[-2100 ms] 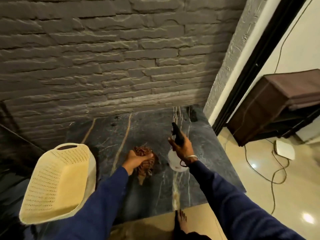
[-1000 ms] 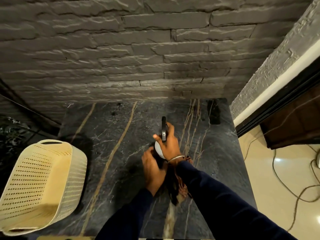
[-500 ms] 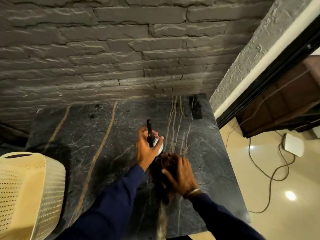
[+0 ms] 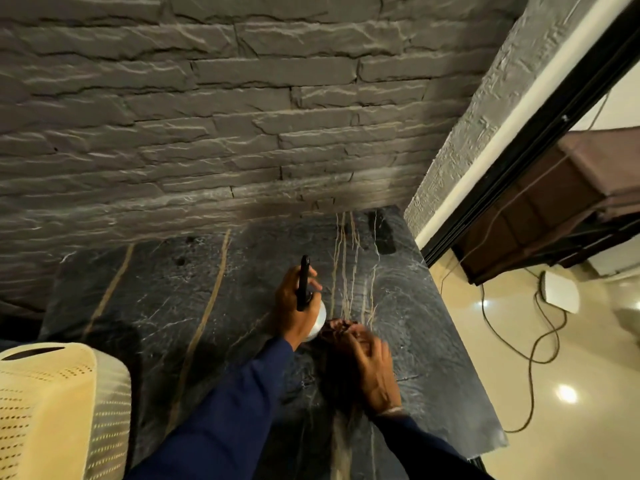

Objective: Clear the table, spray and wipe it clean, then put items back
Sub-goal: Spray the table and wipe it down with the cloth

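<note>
A dark, polished marble table [image 4: 214,306], veined with thin pale lines and two tan diagonal streaks, is sitting against a rough grey stacked-stone wall [image 4: 207,116]. The slab's surface is looking glossy and bare near the wall.

The left hand [image 4: 292,306] is wrapping around a white plastic spray bottle with a black trigger head [image 4: 304,289], fingers curled closed around its neck and thumb side facing the camera. The black nozzle is pointing up and away toward the wall, and the round white body is showing just below the palm, over the middle of the table.

The right hand [image 4: 372,365] is lying blurred just to the right of the bottle, pressing down on a dark brownish crumpled cloth [image 4: 337,327] bunched on the marble. Its fingers are bending over the fabric, but I cannot tell whether they are clenching it or only resting on it. The cloth's upper edge is sitting just beside the bottle's white base.

Both forearms are wearing dark blue sleeves [image 4: 228,410].

A cream perforated plastic basket [image 4: 52,410] with rounded corners is standing at the lower left, beside the table's near edge. On the right, a glossy beige floor [image 4: 554,393] is carrying a looping dark cable [image 4: 533,355].
</note>
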The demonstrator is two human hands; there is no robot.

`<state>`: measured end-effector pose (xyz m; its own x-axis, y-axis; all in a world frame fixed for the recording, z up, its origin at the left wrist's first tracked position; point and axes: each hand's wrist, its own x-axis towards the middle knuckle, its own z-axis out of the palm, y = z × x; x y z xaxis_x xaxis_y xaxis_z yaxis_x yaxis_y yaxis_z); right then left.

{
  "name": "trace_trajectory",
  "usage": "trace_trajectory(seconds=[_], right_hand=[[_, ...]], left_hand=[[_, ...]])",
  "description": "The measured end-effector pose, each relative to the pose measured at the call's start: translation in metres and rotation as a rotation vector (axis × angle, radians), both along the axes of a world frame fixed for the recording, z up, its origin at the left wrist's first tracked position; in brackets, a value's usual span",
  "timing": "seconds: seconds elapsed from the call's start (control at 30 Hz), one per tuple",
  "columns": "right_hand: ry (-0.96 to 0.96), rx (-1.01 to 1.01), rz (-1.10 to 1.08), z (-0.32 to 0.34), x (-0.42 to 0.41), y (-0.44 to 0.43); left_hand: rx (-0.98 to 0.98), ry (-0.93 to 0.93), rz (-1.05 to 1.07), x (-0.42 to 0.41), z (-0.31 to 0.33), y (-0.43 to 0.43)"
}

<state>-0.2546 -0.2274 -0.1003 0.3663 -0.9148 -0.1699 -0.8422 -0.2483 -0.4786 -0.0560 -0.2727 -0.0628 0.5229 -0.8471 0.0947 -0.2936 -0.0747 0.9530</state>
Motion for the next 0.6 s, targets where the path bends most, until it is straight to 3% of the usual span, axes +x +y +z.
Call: trace_trajectory(seconds=[0.1,0.33,0.6], right_hand=[[0.027,-0.078,-0.136,0.016,-0.005,-0.028],[0.183,-0.118,-0.291,0.010,-0.036,-0.093],[0.247,-0.162,-0.214,-0.008,-0.041,-0.156]], left_hand=[[0.003,0.111,-0.026,0.002,0.020,0.013],[0.180,0.134,-0.184,-0.005,0.053,0.034],[0.477,0.027,-0.081,-0.036,0.054,0.034]])
